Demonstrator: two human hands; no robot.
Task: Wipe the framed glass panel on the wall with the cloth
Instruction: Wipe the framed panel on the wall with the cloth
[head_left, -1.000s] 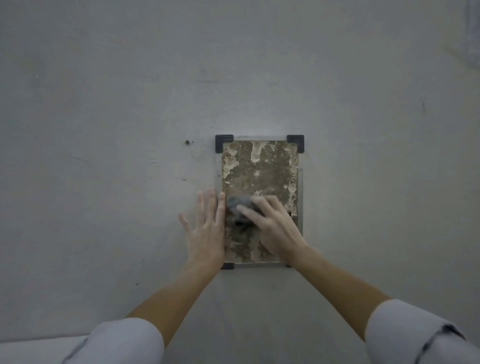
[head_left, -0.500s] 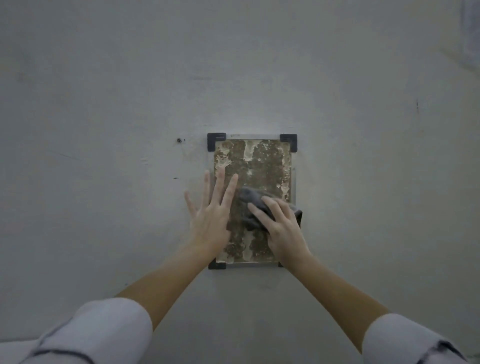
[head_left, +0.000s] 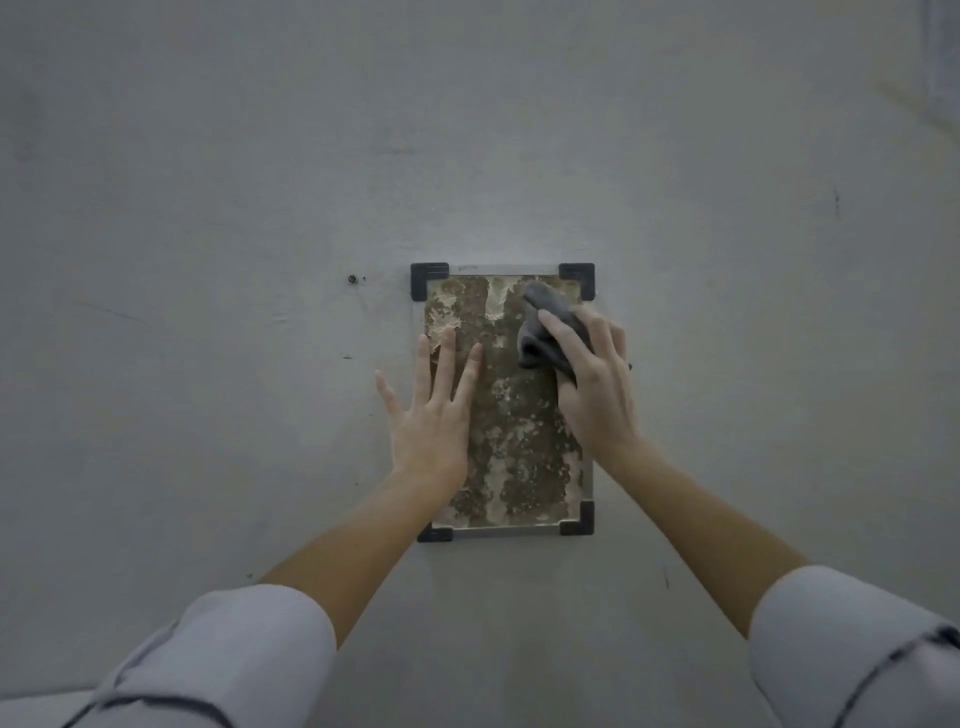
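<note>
A dull grey plaster wall (head_left: 208, 208), scuffed and faintly marked, fills the view. Against it the right hand (head_left: 592, 384) is closed over a bunched dark grey cloth (head_left: 545, 327), pressing it to the upper right part of the framed glass panel (head_left: 514, 415), just below the top right corner bracket (head_left: 577, 279). The left hand (head_left: 431, 415) lies flat with fingers spread, holding nothing, across the panel's left edge, partly on bare wall. The panel is an upright rectangle, mottled brown and pale in flaking patches, with black brackets at its corners. Wide bare wall surrounds it; a small screw hole (head_left: 352, 279) sits to the upper left.
</note>
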